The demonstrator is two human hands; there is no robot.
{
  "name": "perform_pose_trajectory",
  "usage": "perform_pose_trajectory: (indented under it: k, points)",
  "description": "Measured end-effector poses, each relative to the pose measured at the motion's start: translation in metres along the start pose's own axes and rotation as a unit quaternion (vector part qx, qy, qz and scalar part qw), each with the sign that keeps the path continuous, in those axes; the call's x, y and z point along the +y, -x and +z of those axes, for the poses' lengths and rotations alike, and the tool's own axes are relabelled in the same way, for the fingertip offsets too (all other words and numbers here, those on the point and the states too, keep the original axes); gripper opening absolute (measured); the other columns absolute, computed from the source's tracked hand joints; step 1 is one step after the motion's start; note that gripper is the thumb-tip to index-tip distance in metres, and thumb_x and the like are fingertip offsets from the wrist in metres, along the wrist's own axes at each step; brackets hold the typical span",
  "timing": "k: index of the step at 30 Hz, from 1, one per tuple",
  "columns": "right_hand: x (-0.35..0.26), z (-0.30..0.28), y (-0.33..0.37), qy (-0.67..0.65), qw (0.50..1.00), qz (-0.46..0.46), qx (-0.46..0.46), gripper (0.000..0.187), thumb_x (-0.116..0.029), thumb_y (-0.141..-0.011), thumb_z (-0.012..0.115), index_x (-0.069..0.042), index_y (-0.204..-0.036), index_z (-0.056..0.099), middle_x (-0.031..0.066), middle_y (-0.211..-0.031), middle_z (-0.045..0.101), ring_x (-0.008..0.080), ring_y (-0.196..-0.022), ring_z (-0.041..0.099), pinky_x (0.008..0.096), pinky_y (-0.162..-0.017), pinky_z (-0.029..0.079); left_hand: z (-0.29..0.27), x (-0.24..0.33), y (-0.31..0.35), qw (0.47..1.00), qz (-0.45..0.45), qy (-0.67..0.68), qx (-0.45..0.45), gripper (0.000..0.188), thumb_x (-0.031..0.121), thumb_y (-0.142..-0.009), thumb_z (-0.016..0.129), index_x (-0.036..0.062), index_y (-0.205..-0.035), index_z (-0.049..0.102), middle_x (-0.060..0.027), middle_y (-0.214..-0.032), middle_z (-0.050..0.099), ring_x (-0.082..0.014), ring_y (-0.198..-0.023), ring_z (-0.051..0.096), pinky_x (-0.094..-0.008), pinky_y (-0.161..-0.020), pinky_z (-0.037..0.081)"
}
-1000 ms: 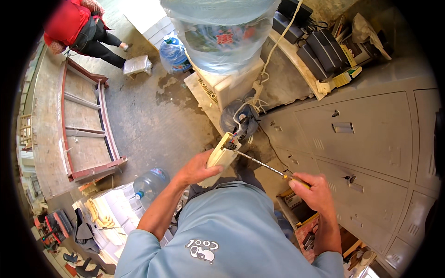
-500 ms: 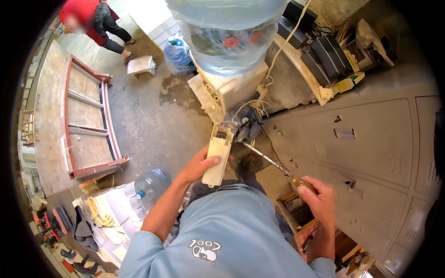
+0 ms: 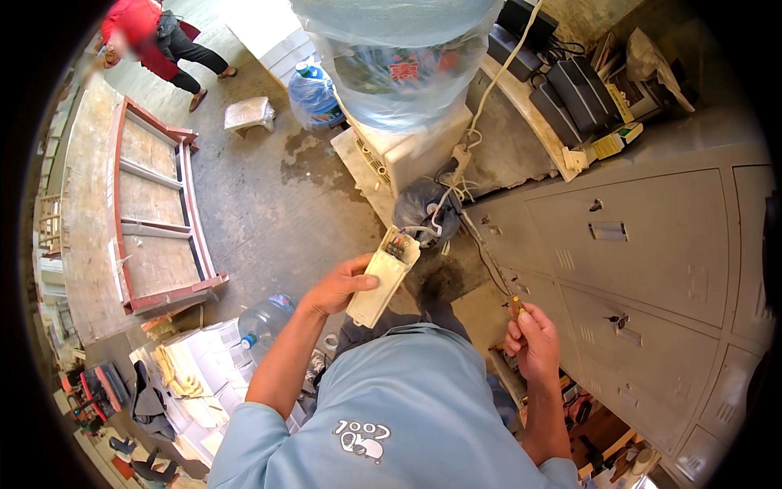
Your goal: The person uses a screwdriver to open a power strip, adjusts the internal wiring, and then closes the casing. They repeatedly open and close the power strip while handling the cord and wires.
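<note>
A long cream plastic electrical box (image 3: 376, 287) is gripped in my left hand (image 3: 338, 289), thumb on its face. Its far end lies uncovered, with dark terminals and a bit of red inside. A white cable (image 3: 423, 231) runs from that end toward a clear plastic-wrapped bottle (image 3: 418, 202) on the floor. My right hand (image 3: 534, 341) is closed around the yellow handle of a long-shafted screwdriver (image 3: 517, 306). Its shaft points up and away to the left, apart from the box, over the floor cable beside the lockers.
A large water bottle (image 3: 399, 65) stands on a cream dispenser (image 3: 428, 155) ahead. Grey metal lockers (image 3: 643, 244) line the right. A red-edged wooden frame (image 3: 167, 212) stands left, near stacked white boxes (image 3: 204, 367). A person in red (image 3: 163, 41) is at the far left.
My right hand and the screwdriver have drawn left, and the tip has swung up away from the box. The box has tilted to the right. The person in red has straightened somewhat.
</note>
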State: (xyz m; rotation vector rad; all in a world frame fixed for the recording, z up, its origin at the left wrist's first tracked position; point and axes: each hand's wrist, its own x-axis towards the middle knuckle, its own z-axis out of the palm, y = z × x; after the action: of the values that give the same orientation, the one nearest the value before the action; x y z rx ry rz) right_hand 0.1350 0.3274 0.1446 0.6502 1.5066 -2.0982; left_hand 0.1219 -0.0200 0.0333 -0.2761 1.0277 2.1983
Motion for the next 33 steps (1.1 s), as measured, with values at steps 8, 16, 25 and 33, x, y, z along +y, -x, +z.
perform_pose_trajectory:
  k: [8,16,25,33]
  points:
    - [0.003,-0.013,-0.005,0.056,0.998,-0.025,-0.032,0.021,-0.019,-0.093,0.059,-0.001,-0.103,0.056,-0.0028,-0.066,0.043,0.0066,-0.056,0.038,0.0233,-0.051,0.032,-0.003,0.009,0.009,0.998,-0.031,-0.032,0.043,0.062,0.031,-0.086,0.069,-0.0025,-0.133,0.047,-0.0169,-0.113,0.063,-0.0287,-0.095,0.068,-0.0372,-0.082,0.056]
    - [0.027,0.027,-0.067,0.202,0.963,-0.178,0.017,0.022,-0.020,-0.095,0.056,0.000,-0.104,0.059,0.0073,-0.101,0.066,0.0129,-0.094,0.059,0.0264,-0.089,0.043,0.007,0.018,0.011,0.995,-0.089,-0.028,-0.031,0.064,0.036,-0.084,0.070,-0.0061,-0.127,0.050,-0.0197,-0.102,0.065,-0.0330,-0.081,0.070,-0.0407,-0.072,0.059]
    - [0.067,0.062,-0.121,0.218,0.954,-0.139,-0.152,0.030,-0.025,-0.094,0.061,0.001,-0.109,0.060,0.0001,-0.082,0.059,0.0078,-0.076,0.054,0.0248,-0.070,0.046,-0.007,0.016,0.012,0.994,-0.098,-0.010,-0.040,0.073,0.048,-0.087,0.062,-0.0046,-0.135,0.044,-0.0224,-0.109,0.064,-0.0362,-0.083,0.069,-0.0413,-0.067,0.059]
    - [0.071,0.072,-0.112,0.138,0.979,-0.122,-0.084,0.021,-0.022,-0.091,0.064,-0.004,-0.084,0.056,-0.0041,-0.069,0.049,0.0045,-0.063,0.042,0.0229,-0.056,0.035,-0.024,-0.027,0.008,0.929,0.205,0.310,0.000,0.084,0.066,-0.084,0.055,0.0009,-0.136,0.046,-0.0243,-0.134,0.051,-0.0413,-0.117,0.053,-0.0555,-0.088,0.049]
